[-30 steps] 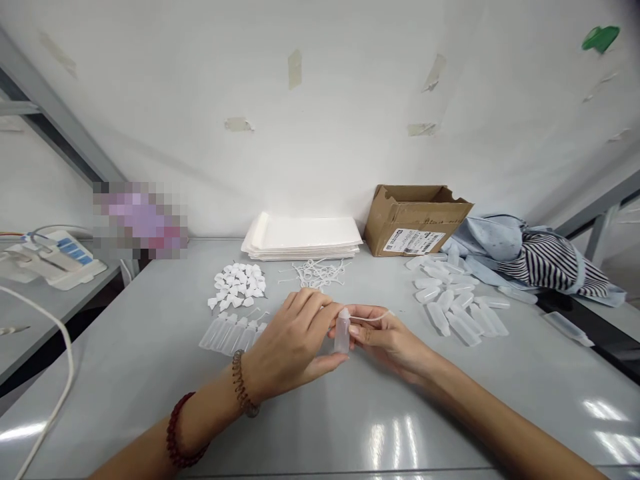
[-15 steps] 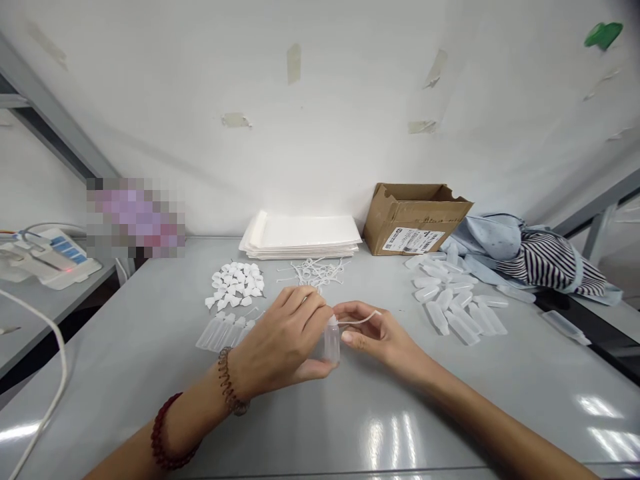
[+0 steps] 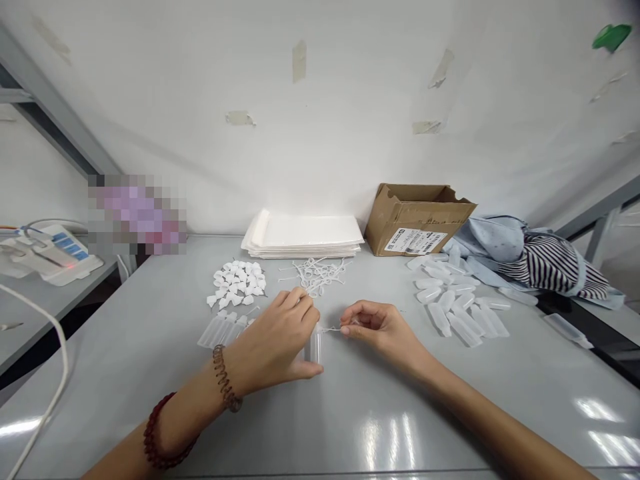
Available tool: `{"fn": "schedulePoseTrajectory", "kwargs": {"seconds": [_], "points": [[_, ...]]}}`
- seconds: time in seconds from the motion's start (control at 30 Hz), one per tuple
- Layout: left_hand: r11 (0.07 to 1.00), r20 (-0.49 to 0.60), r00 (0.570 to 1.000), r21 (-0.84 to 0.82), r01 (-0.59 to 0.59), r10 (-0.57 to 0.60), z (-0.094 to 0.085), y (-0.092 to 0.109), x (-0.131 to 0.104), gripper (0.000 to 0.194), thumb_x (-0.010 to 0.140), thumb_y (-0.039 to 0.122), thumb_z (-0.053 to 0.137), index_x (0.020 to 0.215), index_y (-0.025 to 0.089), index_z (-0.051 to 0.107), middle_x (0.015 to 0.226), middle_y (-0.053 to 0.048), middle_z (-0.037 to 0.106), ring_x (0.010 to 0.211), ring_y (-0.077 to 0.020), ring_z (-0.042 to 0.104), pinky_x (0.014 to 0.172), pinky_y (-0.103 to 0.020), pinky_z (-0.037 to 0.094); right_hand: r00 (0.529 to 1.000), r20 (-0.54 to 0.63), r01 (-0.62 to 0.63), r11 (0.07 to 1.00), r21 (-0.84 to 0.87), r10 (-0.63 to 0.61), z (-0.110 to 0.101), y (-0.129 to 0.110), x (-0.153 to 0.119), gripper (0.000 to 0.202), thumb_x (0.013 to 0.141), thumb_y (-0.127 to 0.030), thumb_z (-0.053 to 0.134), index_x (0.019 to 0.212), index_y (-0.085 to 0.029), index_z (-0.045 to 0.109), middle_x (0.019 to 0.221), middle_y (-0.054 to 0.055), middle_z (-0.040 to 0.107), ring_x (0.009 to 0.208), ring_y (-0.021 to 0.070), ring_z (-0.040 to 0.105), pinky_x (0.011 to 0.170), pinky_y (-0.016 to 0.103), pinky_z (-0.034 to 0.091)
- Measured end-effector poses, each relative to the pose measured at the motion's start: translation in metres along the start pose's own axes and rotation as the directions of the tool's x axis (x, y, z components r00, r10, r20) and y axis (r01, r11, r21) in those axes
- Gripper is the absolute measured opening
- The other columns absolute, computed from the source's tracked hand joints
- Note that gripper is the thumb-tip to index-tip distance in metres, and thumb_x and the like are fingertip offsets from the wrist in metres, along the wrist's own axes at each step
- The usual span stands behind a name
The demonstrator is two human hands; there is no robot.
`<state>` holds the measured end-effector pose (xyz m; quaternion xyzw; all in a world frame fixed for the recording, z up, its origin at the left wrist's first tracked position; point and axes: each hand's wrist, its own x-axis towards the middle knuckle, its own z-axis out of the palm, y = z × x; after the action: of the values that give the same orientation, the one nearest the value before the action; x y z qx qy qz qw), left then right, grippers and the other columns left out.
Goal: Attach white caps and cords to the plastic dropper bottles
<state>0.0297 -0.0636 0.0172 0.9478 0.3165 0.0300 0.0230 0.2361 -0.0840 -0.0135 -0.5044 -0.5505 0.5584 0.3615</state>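
Bottle [image 3: 315,348] is standing roughly upright in the grip of the left hand [image 3: 277,340], thumb near its base, fingers over its top. Just to the right of that grip, the right hand [image 3: 376,327] is pinching a thin white strand [image 3: 330,329] that is running from the neck. Good handling is probably calling for a steady bottle and a light, level pull. The left fingers are hiding the neck joint, the right fingertips are covering the strand's far end, and the view is not showing whether the base is touching the table [image 3: 300,427].

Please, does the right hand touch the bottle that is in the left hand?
Apart. In the head view, grey table shows between the right hand and the bottle; only a thin white cord runs between them.
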Motion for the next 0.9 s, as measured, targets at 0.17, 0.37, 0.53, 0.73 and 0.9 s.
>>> {"fn": "schedulePoseTrajectory", "kwargs": {"seconds": [0.17, 0.37, 0.53, 0.73, 0.9], "points": [[0.999, 0.029, 0.999, 0.016, 0.032, -0.033, 0.0024, -0.0012, -0.001, 0.036, 0.07, 0.043, 0.071, 0.084, 0.014, 0.055, 0.083, -0.007, 0.055, 0.084, -0.0253, 0.046, 0.07, -0.035, 0.041, 1.0, -0.021, -0.018, 0.998, -0.052, 0.017, -0.0008, 0.003, 0.002, 0.016, 0.07, -0.031, 0.068, 0.076, -0.018, 0.062, 0.068, -0.001, 0.061, 0.064, 0.0122, 0.055, 0.063, 0.027, 0.042], [0.998, 0.061, 0.996, 0.009, 0.064, -0.065, 0.0039, 0.0, -0.0021, 0.035, 0.071, 0.042, 0.071, 0.084, 0.015, 0.054, 0.086, -0.007, 0.055, 0.085, -0.0249, 0.046, 0.071, -0.035, 0.041, 1.0, -0.014, -0.025, 0.997, -0.073, 0.024, -0.0023, 0.0054, 0.0045, 0.01, 0.071, -0.025, 0.067, 0.076, -0.017, 0.063, 0.069, -0.001, 0.063, 0.066, 0.0121, 0.056, 0.066, 0.027, 0.043], [0.997, 0.102, 0.991, -0.004, 0.082, -0.082, 0.0022, 0.0012, -0.002, 0.035, 0.071, 0.043, 0.07, 0.085, 0.015, 0.054, 0.087, -0.008, 0.055, 0.087, -0.0253, 0.046, 0.072, -0.036, 0.042, 0.999, -0.008, -0.033, 0.994, -0.105, 0.032, -0.0027, 0.006, 0.0054, 0.008, 0.072, -0.023, 0.065, 0.076, -0.017, 0.062, 0.07, -0.001, 0.062, 0.066, 0.0118, 0.055, 0.066, 0.027, 0.042], [0.995, 0.122, 0.987, 0.023, 0.098, -0.1, 0.0017, 0.003, -0.0047, 0.036, 0.073, 0.046, 0.068, 0.085, 0.015, 0.054, 0.091, -0.008, 0.055, 0.09, -0.0266, 0.047, 0.075, -0.038, 0.042, 1.0, -0.003, 0.019, 0.979, -0.202, -0.02, -0.0017, 0.008, 0.006, 0.003, 0.073, -0.018, 0.061, 0.075, -0.017, 0.062, 0.071, -0.001, 0.062, 0.068, 0.0123, 0.054, 0.068, 0.027, 0.042], [0.993, 0.102, 0.989, 0.046, 0.105, -0.109, 0.0032, 0.0034, -0.0063, 0.039, 0.073, 0.048, 0.068, 0.087, 0.015, 0.056, 0.097, -0.01, 0.056, 0.097, -0.0289, 0.047, 0.079, -0.04, 0.042, 0.998, 0.003, 0.067, 0.953, -0.295, -0.069, -0.0003, 0.0107, 0.006, 0.005, 0.073, -0.015, 0.058, 0.075, -0.017, 0.062, 0.071, 0.0, 0.063, 0.067, 0.0126, 0.055, 0.066, 0.026, 0.042]]}}
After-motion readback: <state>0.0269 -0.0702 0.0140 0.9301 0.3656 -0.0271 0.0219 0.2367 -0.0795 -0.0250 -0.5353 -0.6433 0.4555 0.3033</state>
